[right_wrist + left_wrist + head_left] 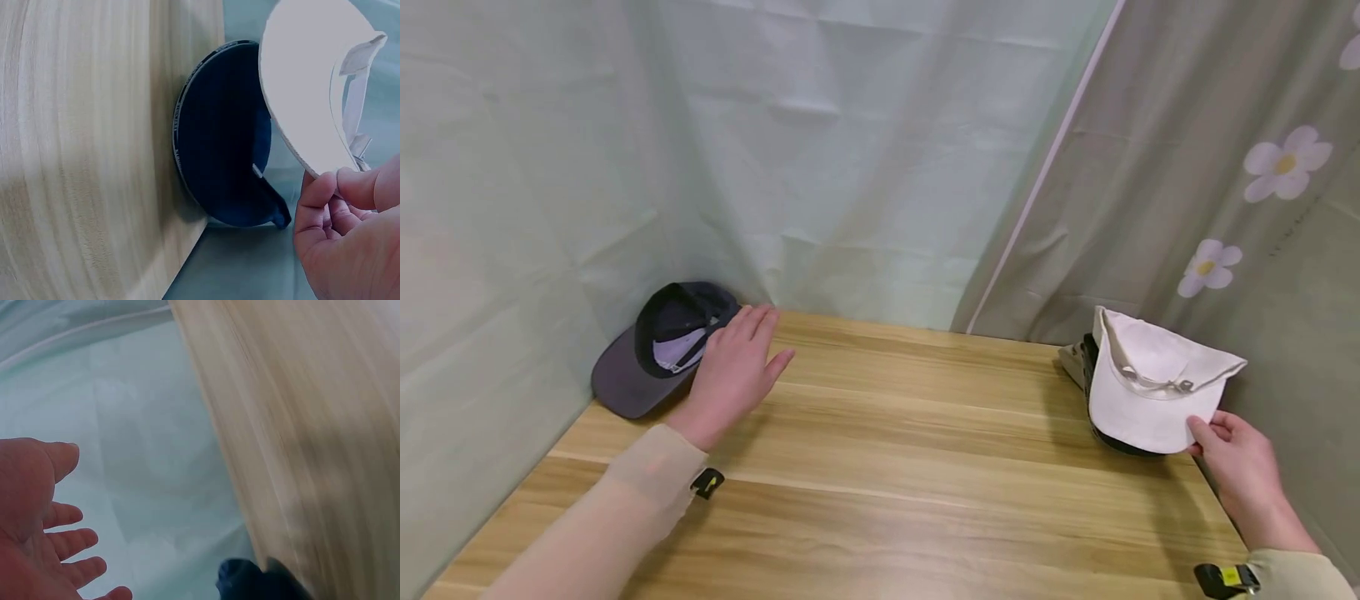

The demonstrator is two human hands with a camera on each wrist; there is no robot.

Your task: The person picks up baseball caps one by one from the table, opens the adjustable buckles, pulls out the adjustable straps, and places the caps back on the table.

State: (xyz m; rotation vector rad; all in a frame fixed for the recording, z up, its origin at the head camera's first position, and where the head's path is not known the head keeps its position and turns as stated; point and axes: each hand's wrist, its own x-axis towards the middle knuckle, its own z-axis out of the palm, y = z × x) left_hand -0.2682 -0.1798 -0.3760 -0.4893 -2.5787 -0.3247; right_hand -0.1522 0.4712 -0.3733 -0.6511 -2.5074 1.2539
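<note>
My right hand pinches the brim edge of a white cap at the right of the table. In the right wrist view the thumb and fingers grip that white brim. Behind and below it is a black cap with small lettering along its brim edge. A beige bit of another cap shows at the left of this pile. My left hand is raised with fingers extended, holding nothing. Beside it, at the far left corner, a dark cap lies tilted, its inside showing; the hand overlaps its right side.
The wooden table has pale hanging curtains behind it and at both sides. A grey curtain with white flowers hangs at the back right. Black bands with yellow marks sit on both wrists.
</note>
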